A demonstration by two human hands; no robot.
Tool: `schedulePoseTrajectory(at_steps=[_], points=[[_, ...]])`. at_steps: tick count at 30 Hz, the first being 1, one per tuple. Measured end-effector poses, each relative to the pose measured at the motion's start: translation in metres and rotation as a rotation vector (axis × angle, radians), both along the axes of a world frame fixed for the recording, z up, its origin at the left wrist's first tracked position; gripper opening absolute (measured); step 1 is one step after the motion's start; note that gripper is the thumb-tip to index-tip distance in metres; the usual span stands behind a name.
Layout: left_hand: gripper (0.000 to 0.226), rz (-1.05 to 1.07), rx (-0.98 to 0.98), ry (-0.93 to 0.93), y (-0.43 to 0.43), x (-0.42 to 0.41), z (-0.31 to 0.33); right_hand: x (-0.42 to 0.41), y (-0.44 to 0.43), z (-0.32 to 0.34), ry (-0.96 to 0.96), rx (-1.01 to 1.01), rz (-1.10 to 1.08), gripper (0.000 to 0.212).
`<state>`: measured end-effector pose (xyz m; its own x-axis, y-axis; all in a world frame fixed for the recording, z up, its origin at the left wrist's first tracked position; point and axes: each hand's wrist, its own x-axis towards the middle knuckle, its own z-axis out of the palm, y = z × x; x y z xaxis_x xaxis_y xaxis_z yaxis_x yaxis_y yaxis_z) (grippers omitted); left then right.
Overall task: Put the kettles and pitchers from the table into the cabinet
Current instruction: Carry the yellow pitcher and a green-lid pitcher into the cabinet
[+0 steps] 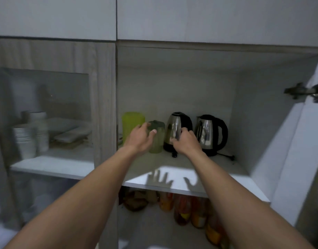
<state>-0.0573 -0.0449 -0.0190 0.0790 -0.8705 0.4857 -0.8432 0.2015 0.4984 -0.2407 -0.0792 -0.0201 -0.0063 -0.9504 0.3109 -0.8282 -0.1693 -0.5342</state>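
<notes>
Both bare arms reach into the open compartment of a pale grey cabinet (253,97), onto its white shelf (217,178).

Left hand (139,136): the fingers curl over the dark green lid of a translucent pale green plastic pitcher (157,141), with the thumb on its front. The hand covers the pitcher's left side, so whether the grip is firm or only resting cannot be told. The pitcher stands upright on the shelf.

Right hand (184,142): the fingers wrap the right side of a stainless steel electric kettle with black handle and base (174,130). The fingertips are hidden behind the kettle body. The hand masks the lower right of the kettle.

A second stainless steel electric kettle with a black loop handle (211,134) stands upright just right of the first, apart from both hands. A black cord (226,156) lies beside its base.

A taller lime green plastic pitcher (133,126) stands at the left rear of the compartment, partly behind the left hand. A faint pale object behind it is too dim to identify.

Behind the frosted glass door (46,112) on the left, stacked white bowls (24,139) appear blurred. On the lower shelf, packaged food items (183,211) are dark and indistinct. A metal hinge (298,91) joins the open door at the right; that door is cut off by the frame edge.
</notes>
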Motion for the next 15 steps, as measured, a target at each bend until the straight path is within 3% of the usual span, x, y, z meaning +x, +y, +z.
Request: schedulePoseTrajectory(at_steps=[7,11,15], points=[[0.060,0.000,0.010,-0.162,0.085,0.016,0.008,0.002,0.085,0.011,0.057,-0.025,0.009,0.066],[0.061,0.039,-0.018,-0.191,0.128,0.030,0.015,0.012,0.122,0.018,0.077,-0.052,0.028,0.058],[0.060,0.100,-0.040,-0.208,0.176,0.047,0.017,0.030,0.157,0.021,0.085,-0.061,0.077,0.068]])
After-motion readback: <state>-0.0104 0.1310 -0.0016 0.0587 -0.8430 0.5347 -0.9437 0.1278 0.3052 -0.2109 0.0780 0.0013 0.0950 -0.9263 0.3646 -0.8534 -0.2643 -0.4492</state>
